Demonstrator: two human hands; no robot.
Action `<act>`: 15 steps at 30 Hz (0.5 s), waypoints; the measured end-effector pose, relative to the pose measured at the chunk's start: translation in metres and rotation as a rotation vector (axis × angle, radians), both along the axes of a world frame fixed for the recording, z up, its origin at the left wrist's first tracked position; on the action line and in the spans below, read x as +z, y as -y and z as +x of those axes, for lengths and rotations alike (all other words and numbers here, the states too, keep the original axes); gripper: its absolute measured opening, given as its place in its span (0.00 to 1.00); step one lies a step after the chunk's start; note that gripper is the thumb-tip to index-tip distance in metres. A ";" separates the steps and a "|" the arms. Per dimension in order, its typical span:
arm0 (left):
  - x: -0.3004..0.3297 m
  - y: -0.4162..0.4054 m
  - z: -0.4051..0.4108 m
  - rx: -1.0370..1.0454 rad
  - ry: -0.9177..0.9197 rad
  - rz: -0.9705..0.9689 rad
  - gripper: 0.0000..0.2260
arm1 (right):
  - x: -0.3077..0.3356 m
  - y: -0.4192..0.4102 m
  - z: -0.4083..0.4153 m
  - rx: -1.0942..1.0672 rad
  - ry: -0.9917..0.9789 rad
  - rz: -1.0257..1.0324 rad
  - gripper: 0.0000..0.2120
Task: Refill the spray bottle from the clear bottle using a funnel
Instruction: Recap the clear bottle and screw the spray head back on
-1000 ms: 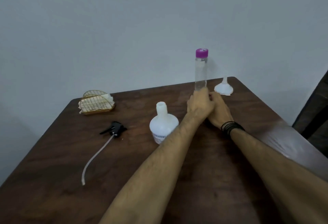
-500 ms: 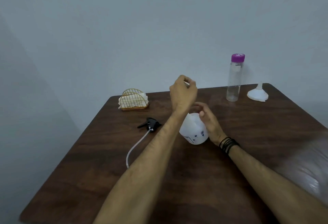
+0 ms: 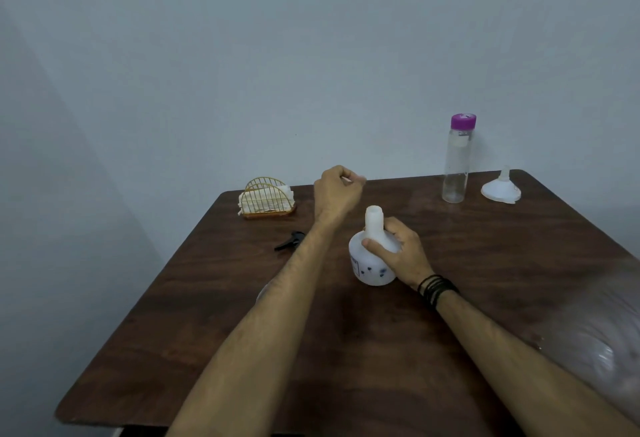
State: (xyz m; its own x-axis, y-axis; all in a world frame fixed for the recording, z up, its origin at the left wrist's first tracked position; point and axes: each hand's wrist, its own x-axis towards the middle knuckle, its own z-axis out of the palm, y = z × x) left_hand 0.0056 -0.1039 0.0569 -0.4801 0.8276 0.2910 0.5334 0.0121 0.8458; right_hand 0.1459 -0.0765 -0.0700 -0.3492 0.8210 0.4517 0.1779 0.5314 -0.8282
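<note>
In the head view the spray bottle (image 3: 373, 256) stands upright mid-table (image 3: 346, 350), open neck up, long axis vertical; the right hand (image 3: 398, 251) wraps its shoulder; the left hand (image 3: 337, 192) hovers loosely curled, holding nothing I can see; it looks light, stiff and smooth, so best taken low on the body; the clear bottle (image 3: 457, 159), capped, and the funnel (image 3: 501, 188), spout up, stand at the far right.

white spray bottle (image 3: 373, 263) uncapped, upright; clear bottle (image 3: 456, 163) beside funnel (image 3: 500, 188).
</note>
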 end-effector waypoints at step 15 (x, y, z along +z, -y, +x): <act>-0.091 0.049 -0.068 0.310 -0.291 -0.613 0.29 | 0.006 0.002 0.000 -0.065 0.017 -0.062 0.31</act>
